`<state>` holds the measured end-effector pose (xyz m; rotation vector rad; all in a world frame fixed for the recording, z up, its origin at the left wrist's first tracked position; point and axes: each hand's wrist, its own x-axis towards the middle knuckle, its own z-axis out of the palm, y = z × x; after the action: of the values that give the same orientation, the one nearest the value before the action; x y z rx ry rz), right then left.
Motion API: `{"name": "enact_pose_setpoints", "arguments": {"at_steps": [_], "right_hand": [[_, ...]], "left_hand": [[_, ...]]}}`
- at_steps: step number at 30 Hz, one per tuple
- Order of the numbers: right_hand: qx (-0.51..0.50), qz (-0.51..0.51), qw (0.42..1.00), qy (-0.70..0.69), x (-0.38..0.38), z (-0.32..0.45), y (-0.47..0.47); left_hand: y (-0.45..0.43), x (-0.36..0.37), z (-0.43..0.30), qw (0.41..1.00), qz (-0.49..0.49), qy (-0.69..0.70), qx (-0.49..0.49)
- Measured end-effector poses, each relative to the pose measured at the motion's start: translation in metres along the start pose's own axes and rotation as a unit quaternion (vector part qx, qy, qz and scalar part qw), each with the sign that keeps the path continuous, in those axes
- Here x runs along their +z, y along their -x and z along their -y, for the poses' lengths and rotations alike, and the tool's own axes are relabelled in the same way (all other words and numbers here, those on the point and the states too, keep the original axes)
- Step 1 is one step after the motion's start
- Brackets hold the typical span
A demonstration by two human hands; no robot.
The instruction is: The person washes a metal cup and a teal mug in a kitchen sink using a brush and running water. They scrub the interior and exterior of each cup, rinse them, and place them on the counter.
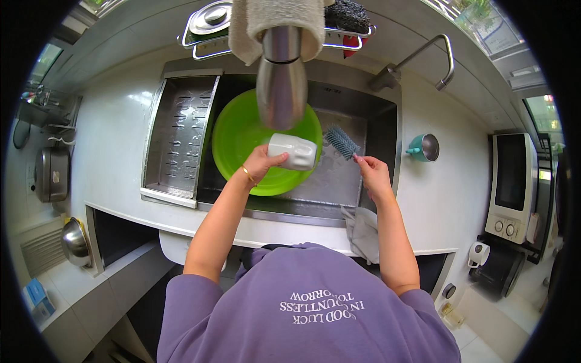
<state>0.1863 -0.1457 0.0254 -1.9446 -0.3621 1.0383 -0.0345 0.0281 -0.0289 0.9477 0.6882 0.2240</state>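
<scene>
My left hand (258,163) grips a white ceramic cup (297,153) with dimpled sides, tilted onto its side. The cup is above the right part of a green plastic basin (231,159), which sits in a stainless steel sink (336,186). Between the fingers of my right hand (375,176) is the end of a bottle brush (341,142) with blue-grey bristles. The brush points up and left over the bare sink floor, apart from the cup. Which end of the cup is its mouth, I cannot tell.
A metal fitting (281,90) wrapped in a cream towel (283,16) hangs over the basin. A wet steel drainer tray (179,131) lies left. To the right are a faucet (390,77), a teal mug (425,148) and a microwave (513,181). A grey cloth (363,231) drapes over the front edge.
</scene>
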Motion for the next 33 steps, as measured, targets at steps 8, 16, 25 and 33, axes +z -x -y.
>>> {"name": "enact_pose_setpoints", "arguments": {"at_steps": [8, 16, 25, 33], "right_hand": [[0.044, 0.039, 0.996, -0.062, 0.007, 0.009, 0.002], [0.036, 0.048, 0.997, -0.038, 0.015, 0.014, 0.003], [0.030, 0.060, 0.997, -0.038, 0.017, 0.016, 0.000], [0.041, 0.063, 0.997, -0.021, 0.019, 0.013, -0.003]], "left_hand": [[0.004, -0.019, 0.020, 0.937, 0.080, 0.339, 0.013], [0.010, -0.014, 0.018, 0.891, 0.095, 0.444, 0.018], [0.044, 0.023, -0.019, 0.972, -0.128, -0.147, 0.131], [0.073, 0.059, -0.050, 0.609, -0.141, -0.664, 0.411]]}}
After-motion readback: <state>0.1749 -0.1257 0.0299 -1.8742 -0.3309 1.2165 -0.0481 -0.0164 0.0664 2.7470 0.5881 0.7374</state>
